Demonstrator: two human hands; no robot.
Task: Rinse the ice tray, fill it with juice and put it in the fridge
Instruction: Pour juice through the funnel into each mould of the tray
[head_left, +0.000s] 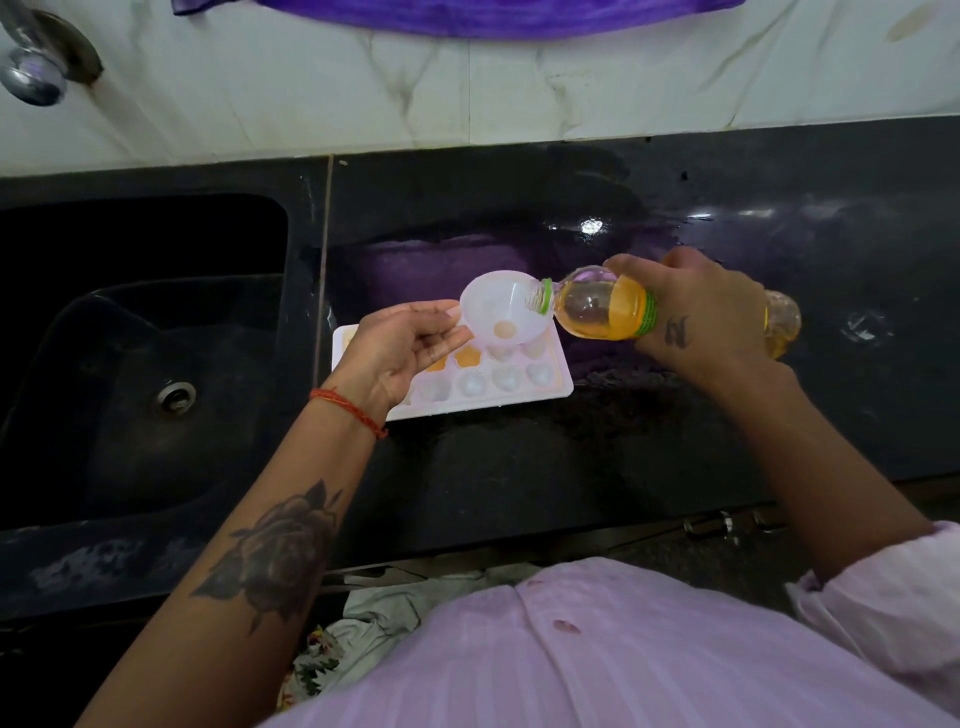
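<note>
A white ice tray (551, 387) lies on the black counter, right of the sink. Some of its cells hold orange juice (467, 356); others look pale. My left hand (400, 351) holds a white plastic funnel (488, 306) by its rim, just above the tray. My right hand (711, 317) grips a clear juice bottle (602, 309), tipped almost flat. Its open mouth with a green ring rests inside the funnel's right edge. Orange juice fills the bottle's lower side.
A black sink (145, 358) with a metal drain lies left of the tray. A chrome tap (36, 67) juts from the white tiled wall at top left. A purple cloth (493, 15) hangs at the top. The counter (727, 208) looks wet.
</note>
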